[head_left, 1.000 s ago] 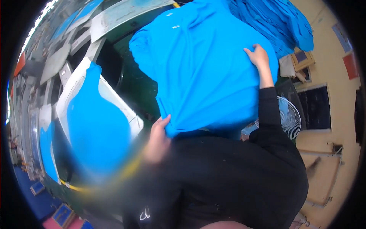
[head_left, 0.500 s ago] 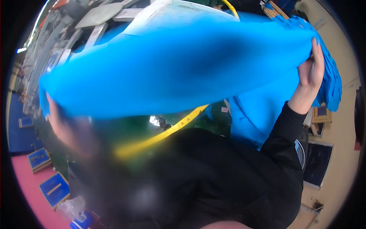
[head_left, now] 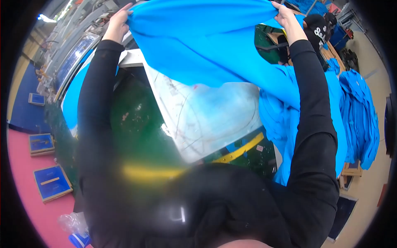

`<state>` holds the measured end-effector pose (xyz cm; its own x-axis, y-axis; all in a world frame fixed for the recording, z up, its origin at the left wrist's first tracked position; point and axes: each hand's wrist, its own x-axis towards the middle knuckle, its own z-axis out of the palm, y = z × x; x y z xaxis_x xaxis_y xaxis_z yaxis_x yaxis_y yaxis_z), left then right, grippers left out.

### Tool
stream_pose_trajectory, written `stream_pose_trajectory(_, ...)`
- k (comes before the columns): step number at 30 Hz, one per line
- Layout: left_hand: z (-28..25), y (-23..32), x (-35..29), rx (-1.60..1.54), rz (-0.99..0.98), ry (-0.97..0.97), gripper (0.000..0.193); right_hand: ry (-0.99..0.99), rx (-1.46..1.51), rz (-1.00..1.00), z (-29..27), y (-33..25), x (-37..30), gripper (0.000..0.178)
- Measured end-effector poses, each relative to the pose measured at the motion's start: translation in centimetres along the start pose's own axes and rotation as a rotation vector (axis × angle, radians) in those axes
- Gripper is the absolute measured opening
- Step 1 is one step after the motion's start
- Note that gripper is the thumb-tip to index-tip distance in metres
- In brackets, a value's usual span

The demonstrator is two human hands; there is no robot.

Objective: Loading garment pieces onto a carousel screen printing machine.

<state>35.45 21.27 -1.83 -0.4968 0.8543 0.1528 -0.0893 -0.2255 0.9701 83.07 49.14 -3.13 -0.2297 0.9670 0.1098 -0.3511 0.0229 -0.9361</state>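
A large piece of bright blue fabric (head_left: 198,41) is stretched between my two raised hands at the top of the view. Its left corner is pinched in my left hand (head_left: 118,24), fingers closed. My right hand (head_left: 286,20) grips the other corner, far to the right. Between them the cloth sags over a stained white board (head_left: 206,124), whose near part shows below the hanging edge. More blue fabric (head_left: 281,111) lies bunched beside my right forearm. The far edge of the stretched piece is cut off by the picture.
Layered blue pieces (head_left: 359,120) hang at the right. A yellow strip (head_left: 244,149) curves below the board over green floor (head_left: 136,111). Framed blue panels (head_left: 52,188) stand at left, near a clear plastic bag (head_left: 72,223). Another person (head_left: 317,31) in black is at upper right.
Both hands have moved up and away from me, raising the blue fabric toward the top. The white board and another person have come into clearer view; the whole view has shifted.
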Motion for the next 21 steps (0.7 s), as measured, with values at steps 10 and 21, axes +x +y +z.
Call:
stream_pose_trajectory(10, -1.7, 7.4, -3.2, 0.229, 0.073, -0.166, 0.056, -0.148, 0.045, -0.449, 2.3, -4.2, 1.4, 0.044)
stream_pose_trajectory(21, -11.7, -10.3, -13.5, 0.455, -0.137, -0.146, 0.076, -0.187, -0.096, 0.070, 3.5, 18.6, -15.6, 0.045)
